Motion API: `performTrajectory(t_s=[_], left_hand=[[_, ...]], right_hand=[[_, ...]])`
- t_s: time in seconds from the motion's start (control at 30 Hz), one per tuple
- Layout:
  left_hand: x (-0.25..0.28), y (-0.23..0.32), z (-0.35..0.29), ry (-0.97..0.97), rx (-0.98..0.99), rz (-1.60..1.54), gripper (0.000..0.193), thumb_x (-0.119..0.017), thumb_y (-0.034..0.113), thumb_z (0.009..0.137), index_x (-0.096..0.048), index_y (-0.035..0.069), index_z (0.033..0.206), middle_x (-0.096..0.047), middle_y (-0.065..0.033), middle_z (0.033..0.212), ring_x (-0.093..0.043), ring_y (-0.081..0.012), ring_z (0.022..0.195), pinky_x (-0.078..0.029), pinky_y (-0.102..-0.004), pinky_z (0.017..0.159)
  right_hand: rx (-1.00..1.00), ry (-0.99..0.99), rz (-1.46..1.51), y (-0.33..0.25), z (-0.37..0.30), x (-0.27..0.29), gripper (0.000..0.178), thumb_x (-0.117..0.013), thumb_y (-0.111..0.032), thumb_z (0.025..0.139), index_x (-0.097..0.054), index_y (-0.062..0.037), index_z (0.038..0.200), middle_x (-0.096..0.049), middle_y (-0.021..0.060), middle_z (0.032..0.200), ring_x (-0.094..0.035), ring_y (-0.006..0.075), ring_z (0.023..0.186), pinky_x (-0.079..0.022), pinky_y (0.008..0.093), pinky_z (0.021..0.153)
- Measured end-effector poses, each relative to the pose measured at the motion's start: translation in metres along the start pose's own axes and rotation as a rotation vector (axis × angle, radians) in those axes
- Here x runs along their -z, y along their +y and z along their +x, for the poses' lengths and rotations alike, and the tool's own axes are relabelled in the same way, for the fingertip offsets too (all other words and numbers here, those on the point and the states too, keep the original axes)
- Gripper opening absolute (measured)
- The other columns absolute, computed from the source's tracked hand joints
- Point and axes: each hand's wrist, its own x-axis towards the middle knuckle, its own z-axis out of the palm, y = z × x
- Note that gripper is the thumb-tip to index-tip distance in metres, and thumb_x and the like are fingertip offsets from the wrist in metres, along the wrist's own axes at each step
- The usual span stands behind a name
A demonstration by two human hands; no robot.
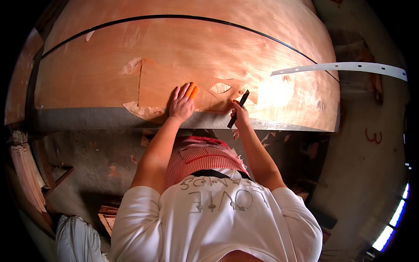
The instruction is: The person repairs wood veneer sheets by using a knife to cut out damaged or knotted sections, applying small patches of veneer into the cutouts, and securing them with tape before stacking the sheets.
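A broad, thin wood veneer sheet [100, 85] covers the work surface in front of me. Flat on a darker rectangular veneer piece [157, 81] lies my left hand [182, 105], fingers stretched out, two of them wrapped in orange. My right hand [240, 114] is closed around a black utility knife [245, 97], which slants with its tip up and to the right. Between and beyond the hands is a pale eye-shaped gap [221, 88] in the veneer. Torn veneer [150, 112] sticks out near the front edge, left of my left hand.
A grey strip [78, 118] runs along the near edge. A black cord [174, 16] crosses the sheet farther back. From the right reaches a white perforated strip [349, 66], near a bright light patch. Stacked veneer [28, 168] and a white sack [77, 240] stand at left.
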Motion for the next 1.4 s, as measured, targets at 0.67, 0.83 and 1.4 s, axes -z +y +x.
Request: performTrajectory(t_s=[0.67,0.83,1.4], left_hand=[[0.004,-0.001,-0.002,-0.076,0.038,-0.003,0.021,-0.051,0.015,0.075,-0.059,0.003,0.090,-0.046,-0.0099,0.129,-0.033,-0.0230,0.126,-0.021,-0.0445,0.105],[0.004,-0.001,-0.004,-0.096,0.043,0.009,0.034,-0.051,0.015,0.075,-0.058,0.004,0.107,-0.043,-0.0091,0.131,-0.030,-0.0223,0.128,-0.020,-0.0445,0.106],[0.017,0.003,0.003,-0.132,0.046,-0.030,0.034,-0.055,0.014,0.073,-0.058,0.002,0.104,-0.041,-0.0113,0.131,-0.033,-0.0251,0.124,-0.024,-0.0437,0.104]], right_hand=[[0.819,0.085,-1.478,-0.038,0.017,-0.004,0.048,-0.068,-0.040,0.071,-0.054,-0.0157,0.111,-0.064,0.0117,0.080,-0.062,0.0283,0.070,-0.048,0.0379,0.060],[0.984,0.064,-1.458,-0.059,0.011,-0.016,0.028,-0.066,-0.038,0.073,-0.060,-0.0139,0.086,-0.064,0.0079,0.070,-0.062,0.0271,0.064,-0.048,0.0368,0.055],[0.584,-0.424,-0.698,0.018,-0.011,-0.058,0.060,-0.060,-0.021,0.085,-0.028,-0.0020,0.132,-0.062,0.0088,0.091,-0.057,0.0162,0.085,-0.044,0.0268,0.076]])
